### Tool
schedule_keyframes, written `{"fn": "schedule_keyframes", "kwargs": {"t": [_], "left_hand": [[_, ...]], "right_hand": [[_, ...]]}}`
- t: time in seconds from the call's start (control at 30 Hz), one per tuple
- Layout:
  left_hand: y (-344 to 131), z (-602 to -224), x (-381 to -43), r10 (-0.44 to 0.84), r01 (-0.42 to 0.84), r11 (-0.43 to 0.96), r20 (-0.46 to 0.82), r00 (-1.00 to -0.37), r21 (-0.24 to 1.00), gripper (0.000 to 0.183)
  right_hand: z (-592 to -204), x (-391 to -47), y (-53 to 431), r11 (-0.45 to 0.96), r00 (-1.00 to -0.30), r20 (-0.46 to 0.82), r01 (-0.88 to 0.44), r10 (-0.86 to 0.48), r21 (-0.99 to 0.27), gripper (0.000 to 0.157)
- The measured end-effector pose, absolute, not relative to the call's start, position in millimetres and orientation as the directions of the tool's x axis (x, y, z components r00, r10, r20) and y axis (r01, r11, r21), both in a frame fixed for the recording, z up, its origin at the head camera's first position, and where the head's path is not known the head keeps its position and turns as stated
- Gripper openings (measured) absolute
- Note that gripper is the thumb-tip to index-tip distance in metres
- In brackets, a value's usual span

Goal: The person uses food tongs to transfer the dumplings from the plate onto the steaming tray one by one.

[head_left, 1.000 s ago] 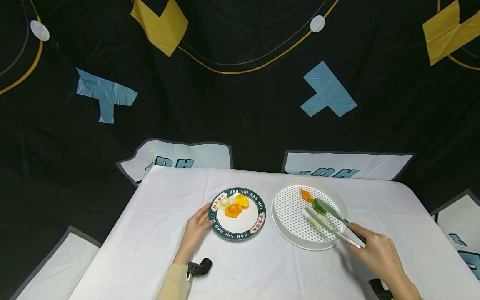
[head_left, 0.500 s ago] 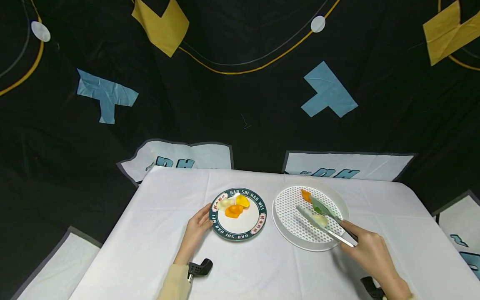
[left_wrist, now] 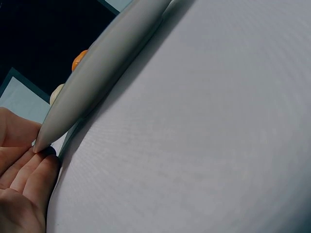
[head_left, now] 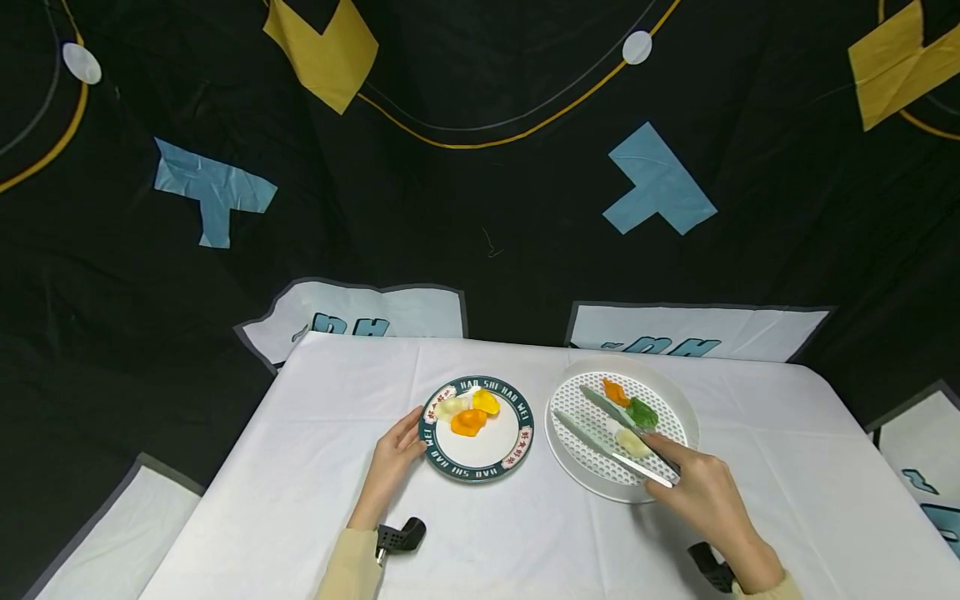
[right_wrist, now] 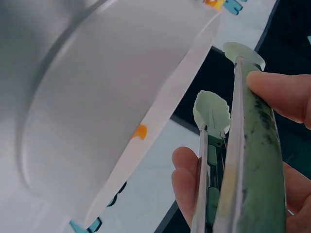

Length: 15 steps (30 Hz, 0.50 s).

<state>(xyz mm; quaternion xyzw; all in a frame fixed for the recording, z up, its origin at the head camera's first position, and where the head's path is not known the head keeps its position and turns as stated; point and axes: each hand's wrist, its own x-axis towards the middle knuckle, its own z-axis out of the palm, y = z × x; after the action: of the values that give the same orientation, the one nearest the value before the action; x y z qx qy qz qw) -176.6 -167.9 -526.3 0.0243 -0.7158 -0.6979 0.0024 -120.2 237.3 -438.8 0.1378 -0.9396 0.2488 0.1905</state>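
In the head view, my left hand (head_left: 393, 458) pinches the left rim of a round plate (head_left: 477, 472) with a dark green lettered border. On it sit a pale piece (head_left: 450, 408), a yellow piece (head_left: 486, 402) and an orange piece (head_left: 468, 422) of what looks like food. My right hand (head_left: 701, 492) grips tongs (head_left: 611, 454), their arms spread apart over a white perforated round tray (head_left: 686, 417). A pale piece (head_left: 633, 444) appears between the arms; whether they touch it I cannot tell. A green leafy piece (head_left: 642, 412) and an orange piece (head_left: 615, 392) lie just beyond.
A white cloth covers the table (head_left: 525, 542), with the plate and tray side by side a short gap apart. Behind its far edge hangs a black backdrop (head_left: 480, 250) with blue and yellow shapes.
My right hand has moved left with the tongs, whose tips have passed from around the green piece to the tray's left part. The left hand and plate have stayed in place.
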Motion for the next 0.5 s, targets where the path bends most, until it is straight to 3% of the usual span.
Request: {"fn": "schedule_keyframes", "kwargs": {"t": [0.5], "left_hand": [[-168,-526,-178,-0.057,-0.041,0.055,-0.038,-0.998,0.998,0.058]], "right_hand": [[-442,-133,204,0.779,-0.859,0.435,-0.461,-0.271,-0.425,0.050]]}}
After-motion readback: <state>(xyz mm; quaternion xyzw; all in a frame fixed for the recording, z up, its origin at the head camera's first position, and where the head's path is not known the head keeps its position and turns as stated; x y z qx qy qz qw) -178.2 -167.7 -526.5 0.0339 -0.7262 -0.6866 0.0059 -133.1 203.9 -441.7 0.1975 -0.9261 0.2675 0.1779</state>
